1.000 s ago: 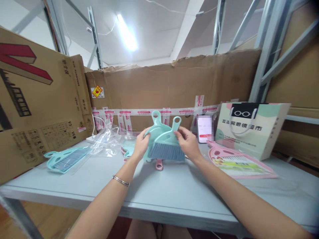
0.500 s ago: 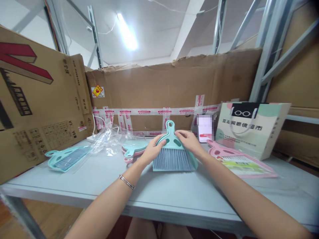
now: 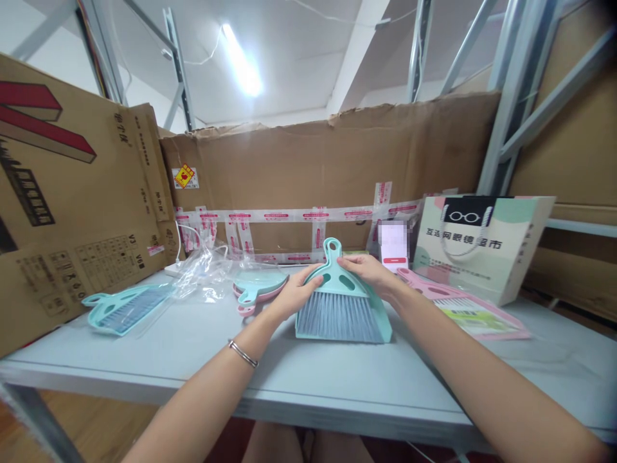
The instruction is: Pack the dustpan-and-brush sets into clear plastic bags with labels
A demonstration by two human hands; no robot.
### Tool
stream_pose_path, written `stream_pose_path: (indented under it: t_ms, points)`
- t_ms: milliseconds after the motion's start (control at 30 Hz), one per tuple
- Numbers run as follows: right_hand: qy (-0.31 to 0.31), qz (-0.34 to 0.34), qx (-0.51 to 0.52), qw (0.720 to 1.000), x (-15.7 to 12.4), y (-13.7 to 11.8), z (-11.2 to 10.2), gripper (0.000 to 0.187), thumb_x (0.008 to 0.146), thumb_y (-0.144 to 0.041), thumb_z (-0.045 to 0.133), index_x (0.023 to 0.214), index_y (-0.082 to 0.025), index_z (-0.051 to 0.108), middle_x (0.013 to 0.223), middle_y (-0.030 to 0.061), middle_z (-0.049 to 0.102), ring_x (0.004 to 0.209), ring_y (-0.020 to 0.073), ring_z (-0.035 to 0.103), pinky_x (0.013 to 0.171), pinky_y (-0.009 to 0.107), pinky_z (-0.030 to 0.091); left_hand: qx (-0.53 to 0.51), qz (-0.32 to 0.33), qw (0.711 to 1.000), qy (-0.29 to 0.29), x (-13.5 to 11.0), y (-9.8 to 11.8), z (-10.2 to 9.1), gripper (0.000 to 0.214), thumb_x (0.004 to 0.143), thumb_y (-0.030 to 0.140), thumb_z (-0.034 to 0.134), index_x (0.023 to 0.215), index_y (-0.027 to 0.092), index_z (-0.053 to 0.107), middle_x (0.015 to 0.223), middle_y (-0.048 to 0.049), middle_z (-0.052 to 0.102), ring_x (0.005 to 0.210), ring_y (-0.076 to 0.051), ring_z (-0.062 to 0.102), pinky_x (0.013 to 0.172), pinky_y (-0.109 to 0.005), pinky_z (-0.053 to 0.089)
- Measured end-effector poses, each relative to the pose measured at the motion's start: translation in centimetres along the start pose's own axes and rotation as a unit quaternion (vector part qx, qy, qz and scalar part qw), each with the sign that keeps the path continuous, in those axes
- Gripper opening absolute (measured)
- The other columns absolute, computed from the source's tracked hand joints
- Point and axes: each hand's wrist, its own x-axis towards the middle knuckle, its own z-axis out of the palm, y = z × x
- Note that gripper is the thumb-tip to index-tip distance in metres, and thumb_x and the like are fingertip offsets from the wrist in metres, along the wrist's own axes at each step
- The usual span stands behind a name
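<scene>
The desk (image 3: 270,389) spreads beneath the teal dustpan (image 3: 384,329) and out to both sides of it. Behind the dustpan stands a long cardboard box (image 3: 289,164) banded with printed tape; well to its left is a printed carton (image 3: 91,199). A paper bag (image 3: 460,260) stands to the dustpan's right and farther back. Crumpled clear plastic (image 3: 205,283) lies to its left, also farther back. A pink brush set (image 3: 475,318) rests to its right, a teal brush set (image 3: 128,312) well to its left, and a stack of teal and pink pieces (image 3: 264,281) nearer on that left side.

The dustpan carries the brush (image 3: 340,308) over its face, bristles toward the person. Joining the two looks nearly done: they overlap from handle to bristles, though the pan's right edge shows past the brush. Whether they lock together cannot be told. Neither hand has let go, so that much seems left. The left hand's (image 3: 299,290) grip presses its thumb onto the brush, fingers partly hidden; the right hand's (image 3: 370,271) grip pinches beside the handle's base.
</scene>
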Motion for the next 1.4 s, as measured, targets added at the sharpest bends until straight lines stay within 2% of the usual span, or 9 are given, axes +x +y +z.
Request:
stream_pose_path:
  t_ms: [233, 367, 433, 633, 767, 1067, 1200, 1300, 1400]
  points:
    - [0.083, -0.062, -0.151, 0.983, 0.3, 0.2, 0.8, 0.045, 0.06, -0.057, 0.063, 0.062, -0.012, 0.067, 0.052, 0.0001, 0.055, 0.049, 0.0111, 0.046, 0.049, 0.024, 0.035, 0.067, 0.001, 0.997, 0.023, 0.3, -0.5, 0.3, 0.037, 0.082, 0.034, 0.049, 0.114, 0.017, 0.056, 0.118, -0.0068, 0.059, 0.108, -0.02, 0.052, 0.093, -0.028, 0.036]
    - [0.09, -0.117, -0.24, 0.96, 0.6, 0.7, 2.4, 0.046, 0.072, -0.055, 0.049, 0.051, -0.014, 0.057, 0.045, -0.0026, 0.042, 0.047, 0.0095, 0.037, 0.047, 0.024, 0.026, 0.15, 0.009, 0.987, 0.05, 1.0, -0.7, -0.1, 0.035, 0.083, 0.04, 0.043, 0.09, 0.015, 0.066, 0.089, -0.0033, 0.066, 0.083, -0.018, 0.056, 0.075, -0.026, 0.039]
    - [0.093, -0.142, -0.275, 0.946, 0.5, 1.0, 2.9, 0.045, 0.077, -0.05, 0.042, 0.049, -0.016, 0.052, 0.045, -0.003, 0.038, 0.048, 0.0099, 0.036, 0.048, 0.024, 0.025, 0.17, -0.002, 0.984, 0.06, 1.2, -0.9, -0.4, 0.039, 0.082, 0.042, 0.041, 0.077, 0.013, 0.067, 0.07, -0.0011, 0.062, 0.068, -0.015, 0.051, 0.064, -0.024, 0.036]
    - [0.018, -0.177, -0.313, 0.933, -0.1, 1.0, 3.4, 0.029, 0.078, -0.036, 0.04, 0.062, -0.017, 0.055, 0.058, -0.0011, 0.052, 0.057, 0.0124, 0.045, 0.055, 0.023, 0.03, 0.106, -0.055, 0.991, 0.062, 1.0, -0.8, -1.0, 0.04, 0.075, 0.044, 0.046, 0.063, 0.01, 0.063, 0.051, 0.0034, 0.036, 0.053, -0.009, 0.03, 0.052, -0.024, 0.022]
    - [0.062, -0.183, -0.35, 0.917, -0.4, 0.9, 3.6, 0.029, 0.079, -0.032, 0.04, 0.065, -0.018, 0.061, 0.066, 0.0034, 0.061, 0.065, 0.0159, 0.052, 0.06, 0.025, 0.033, 0.086, -0.05, 0.993, 0.059, 0.9, -0.6, -0.9, 0.04, 0.072, 0.046, 0.048, 0.058, 0.01, 0.06, 0.05, 0.0035, 0.033, 0.053, -0.009, 0.027, 0.051, -0.024, 0.02]
    - [0.021, -0.12, -0.187, 0.975, 0.3, 1.1, 2.8, 0.03, 0.073, -0.04, 0.053, 0.072, -0.015, 0.068, 0.067, 0.0014, 0.064, 0.063, 0.0151, 0.055, 0.063, 0.027, 0.041, 0.069, -0.061, 0.993, 0.067, 0.8, -0.6, -0.9, 0.038, 0.071, 0.046, 0.054, 0.066, 0.011, 0.068, 0.053, 0.0012, 0.048, 0.054, -0.01, 0.038, 0.053, -0.023, 0.027]
    - [0.091, -0.067, -0.138, 0.984, 0.9, 0.8, 0.6, 0.029, 0.077, -0.038, 0.053, 0.09, -0.016, 0.067, 0.087, 0.0076, 0.069, 0.075, 0.0173, 0.061, 0.07, 0.03, 0.046, 0.036, -0.085, 0.992, 0.087, 0.9, -1.0, -1.4, 0.034, 0.069, 0.044, 0.058, 0.07, 0.012, 0.069, 0.059, 0.0002, 0.057, 0.059, -0.012, 0.045, 0.057, -0.024, 0.033]
    - [0.158, -0.047, -0.312, 0.936, 1.3, 1.4, -2.6, 0.024, 0.08, -0.03, 0.05, 0.09, -0.016, 0.066, 0.093, 0.0101, 0.068, 0.085, 0.0194, 0.062, 0.075, 0.031, 0.045, -0.007, -0.121, 0.982, 0.143, 1.0, -1.8, -2.5, 0.031, 0.067, 0.041, 0.061, 0.073, 0.012, 0.07, 0.067, -0.0015, 0.063, 0.065, -0.014, 0.051, 0.064, -0.025, 0.038]
    - [0.062, 0.035, -0.484, 0.872, 1.1, 2.4, -5.4, 0.021, 0.068, -0.03, 0.064, 0.083, -0.016, 0.068, 0.092, 0.0115, 0.068, 0.086, 0.0236, 0.062, 0.074, 0.031, 0.045, -0.075, -0.163, 0.964, 0.197, 1.2, -2.9, -4.1, 0.029, 0.064, 0.037, 0.065, 0.077, 0.012, 0.07, 0.075, -0.0049, 0.066, 0.07, -0.016, 0.056, 0.068, -0.027, 0.041]
